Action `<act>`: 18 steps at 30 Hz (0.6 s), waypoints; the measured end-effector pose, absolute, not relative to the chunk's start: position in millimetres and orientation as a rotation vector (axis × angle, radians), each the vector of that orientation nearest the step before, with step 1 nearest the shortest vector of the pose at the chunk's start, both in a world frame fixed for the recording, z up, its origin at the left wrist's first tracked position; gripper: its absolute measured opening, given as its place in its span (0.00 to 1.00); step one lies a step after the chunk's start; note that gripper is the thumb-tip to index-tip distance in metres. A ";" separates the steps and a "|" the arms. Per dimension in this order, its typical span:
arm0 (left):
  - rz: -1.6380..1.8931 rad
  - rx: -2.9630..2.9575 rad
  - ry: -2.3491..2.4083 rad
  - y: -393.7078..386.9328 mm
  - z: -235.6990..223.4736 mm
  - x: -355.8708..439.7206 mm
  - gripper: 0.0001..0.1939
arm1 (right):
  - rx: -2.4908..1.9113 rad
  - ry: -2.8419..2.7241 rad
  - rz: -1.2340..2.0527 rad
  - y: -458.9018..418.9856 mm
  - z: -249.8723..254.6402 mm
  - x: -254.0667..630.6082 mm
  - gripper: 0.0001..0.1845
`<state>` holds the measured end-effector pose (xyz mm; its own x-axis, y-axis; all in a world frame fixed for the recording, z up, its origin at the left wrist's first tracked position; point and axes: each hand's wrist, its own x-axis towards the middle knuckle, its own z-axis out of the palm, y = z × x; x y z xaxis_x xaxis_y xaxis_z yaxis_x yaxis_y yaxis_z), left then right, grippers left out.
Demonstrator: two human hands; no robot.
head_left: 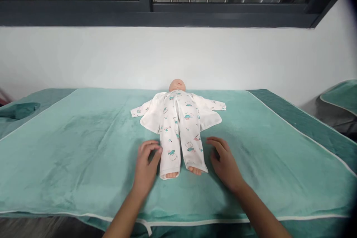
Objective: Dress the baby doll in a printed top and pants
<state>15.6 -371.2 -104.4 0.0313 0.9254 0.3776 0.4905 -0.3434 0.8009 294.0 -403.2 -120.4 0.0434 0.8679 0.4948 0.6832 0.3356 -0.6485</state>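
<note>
A baby doll (pixel 177 85) lies on its back, its head toward the wall and its toes toward me. Printed white trousers (pixel 189 130) cover its legs, and the toes show at both cuffs. Under the trousers' upper part a white long-sleeved top (pixel 210 117) is spread, its sleeves out to the sides and its front panels parted. My left hand (pixel 146 163) is beside the left trouser leg, fingers curved, thumb and fingertips at the cloth's edge; whether they touch it I cannot tell. My right hand (pixel 224 161) hovers right of the other leg, apart from it, fingers loosely spread.
A green plush cover (pixel 83 148) with white piping lies over the bed or table. Behind it stands a white wall (pixel 111 55) below a dark-framed barred window (pixel 145 15). Folded green cloth (pixel 21 111) is at the left, and another green-covered piece (pixel 341 95) at the right.
</note>
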 end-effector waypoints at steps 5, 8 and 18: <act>1.051 2.402 1.635 -320.7 -98.2 31.5 0.13 | -1.557 -1.987 -0.106 -341.7 -108.1 292.1 0.15; 1.013 2.550 1.599 -295.7 -94.8 40.9 0.15 | -1.533 -2.105 -0.098 -325.1 -103.1 287.4 0.12; 0.999 2.567 1.508 -273.7 -99.9 38.8 0.17 | -1.519 -2.200 -0.178 -317.3 -102.9 284.0 0.10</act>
